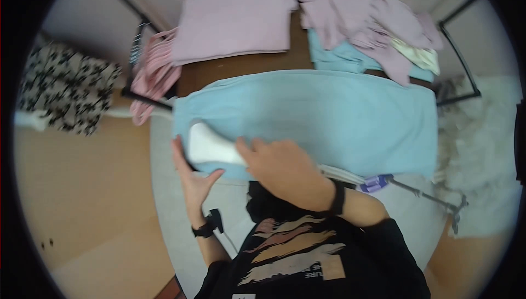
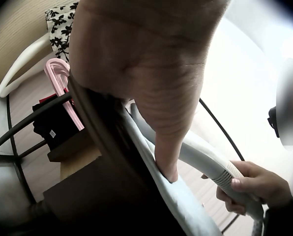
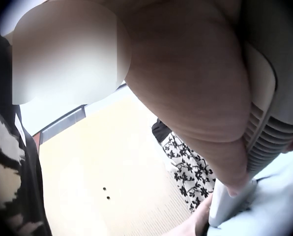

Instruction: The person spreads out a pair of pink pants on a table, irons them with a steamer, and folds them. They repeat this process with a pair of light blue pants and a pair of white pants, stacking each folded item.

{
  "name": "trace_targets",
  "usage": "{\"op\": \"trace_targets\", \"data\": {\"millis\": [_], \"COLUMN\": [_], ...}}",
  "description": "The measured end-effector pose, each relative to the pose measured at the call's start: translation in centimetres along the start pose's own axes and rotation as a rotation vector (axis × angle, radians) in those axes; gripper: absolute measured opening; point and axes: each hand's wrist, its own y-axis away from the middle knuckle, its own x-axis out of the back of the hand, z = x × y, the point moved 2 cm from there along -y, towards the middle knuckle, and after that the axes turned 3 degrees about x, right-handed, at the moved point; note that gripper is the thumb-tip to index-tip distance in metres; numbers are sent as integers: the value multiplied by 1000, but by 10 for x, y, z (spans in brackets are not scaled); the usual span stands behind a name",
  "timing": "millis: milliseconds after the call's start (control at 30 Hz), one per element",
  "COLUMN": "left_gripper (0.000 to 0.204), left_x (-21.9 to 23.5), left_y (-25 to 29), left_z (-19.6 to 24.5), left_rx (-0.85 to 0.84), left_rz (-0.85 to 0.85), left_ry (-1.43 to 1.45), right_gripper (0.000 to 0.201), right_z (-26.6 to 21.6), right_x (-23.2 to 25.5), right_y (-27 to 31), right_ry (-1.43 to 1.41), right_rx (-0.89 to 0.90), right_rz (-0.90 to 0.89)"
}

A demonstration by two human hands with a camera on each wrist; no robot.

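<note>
A light blue cloth lies spread over the board in the head view. My right hand grips the handle of a white steamer, whose wide head rests on or just over the cloth's left part. In the left wrist view the steamer's ribbed handle is in the right hand's curled fingers. My left hand is at the cloth's lower left corner, thumb and fingers spread around the edge beside the steamer head. Its thumb touches the cloth in the left wrist view.
A folded pink cloth and a crumpled pink pile lie on a brown surface behind. Pink hangers and a floral cloth hang at left. A purple clip with a grey rod is at the board's front right.
</note>
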Motion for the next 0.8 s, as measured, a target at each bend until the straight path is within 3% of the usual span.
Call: {"op": "trace_targets", "data": {"millis": [67, 167, 333, 433, 500, 600, 633, 733, 800], "left_gripper": [144, 140, 136, 136, 135, 135, 135, 138, 144], "left_x": [-3, -3, -5, -4, -5, -4, -6, 0, 0], "left_y": [0, -1, -3, -2, -3, -3, -2, -3, -2], "left_z": [-1, 7, 15, 17, 17, 10, 8, 8, 2], "left_rx": [-48, -54, -40, -31, -26, -50, -64, -47, -62], "left_rz": [7, 1, 1, 6, 3, 17, 8, -28, -43], "left_ry": [24, 17, -11, -37, -54, -83, -76, -95, -108], "right_gripper": [52, 53, 54, 52, 47, 47, 52, 53, 53], "right_z": [11, 56, 119, 129, 128, 132, 132, 117, 97], "right_x": [5, 43, 126, 156, 170, 176, 175, 163, 146], "right_y": [12, 69, 233, 328, 358, 382, 374, 312, 249], "right_ry": [-51, -130, -135, 52, 90, 303, 325, 166, 134], "right_rx": [3, -158, -720, -1169, -1424, -1347, -1242, -1281, -801], "right_rz": [-55, -162, -20, 69, 135, 126, 138, 112, 177]}}
